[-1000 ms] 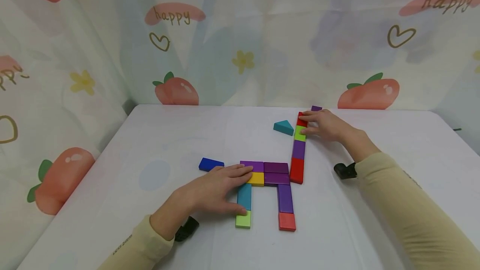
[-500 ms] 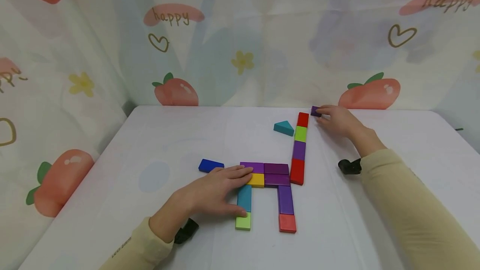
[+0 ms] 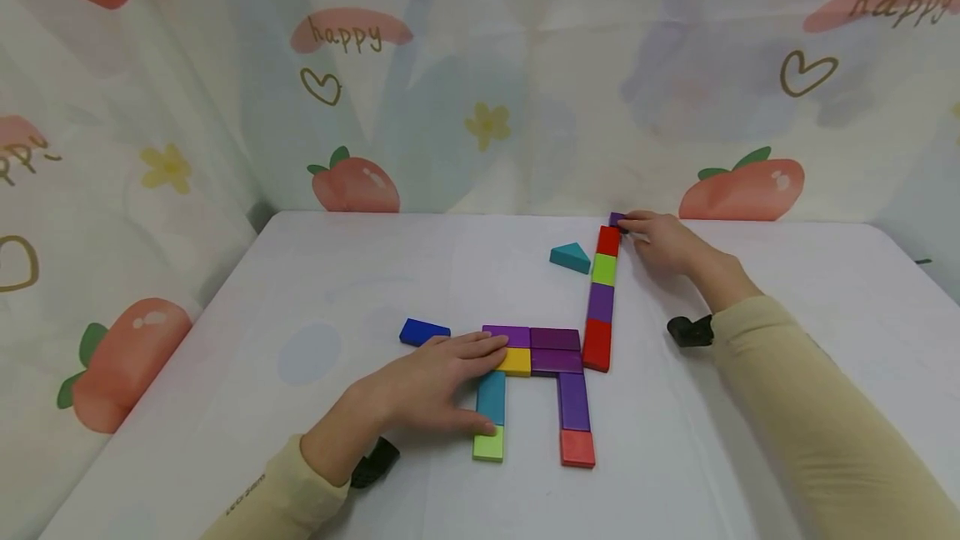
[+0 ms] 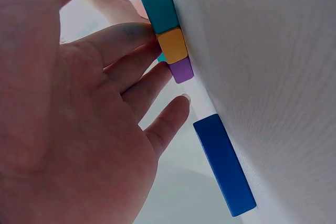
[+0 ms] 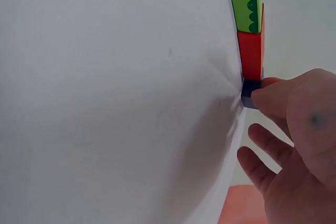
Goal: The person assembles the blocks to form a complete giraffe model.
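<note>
My right hand (image 3: 663,242) pinches a small purple block (image 5: 251,94) at the far end of a slanting column of blocks. That column runs from a red block (image 3: 608,240) through a lime block (image 3: 603,269) and a purple one (image 3: 601,302) to a longer red block (image 3: 597,345). The purple block meets the end of the red one in the right wrist view. My left hand (image 3: 442,382) lies with fingers extended over the flat block figure, its fingertips at the yellow block (image 3: 515,362) and violet block (image 3: 506,336), its thumb at the teal block (image 3: 491,398).
A teal triangular block (image 3: 570,257) lies left of the column. A dark blue block (image 4: 224,165) sits beyond my left hand. Dark purple blocks (image 3: 555,340), a purple leg (image 3: 573,402) and a red foot (image 3: 577,448) complete the figure. A printed curtain (image 3: 555,107) stands behind the table.
My right hand left the column's red and lime blocks, reached to the loose purple block and brought it left against the column's far end. My left hand stayed in place.
</note>
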Available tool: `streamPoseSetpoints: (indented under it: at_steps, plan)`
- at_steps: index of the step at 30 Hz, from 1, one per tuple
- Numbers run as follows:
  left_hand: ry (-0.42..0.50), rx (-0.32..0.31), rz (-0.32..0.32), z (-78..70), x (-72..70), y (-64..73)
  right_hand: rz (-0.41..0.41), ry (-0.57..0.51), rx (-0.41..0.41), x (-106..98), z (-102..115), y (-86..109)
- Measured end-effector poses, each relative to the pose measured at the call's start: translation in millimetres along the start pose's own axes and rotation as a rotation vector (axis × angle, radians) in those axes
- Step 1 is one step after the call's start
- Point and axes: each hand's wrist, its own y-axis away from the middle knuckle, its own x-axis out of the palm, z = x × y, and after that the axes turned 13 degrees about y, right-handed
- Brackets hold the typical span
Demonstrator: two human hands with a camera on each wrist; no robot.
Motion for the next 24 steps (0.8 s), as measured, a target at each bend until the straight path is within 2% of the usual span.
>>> streamPoseSetpoints:
  at_steps: [17,24]
  plan:
    - [-0.007,-0.004,0.000,-0.1,0.4,0.2,0.017,0.004,-0.017,0,8,-3.2]
    - [-0.006,-0.002,-0.003,-0.3,-0.3,1.1,-0.098,0.034,-0.108,-6,16,-2.3]
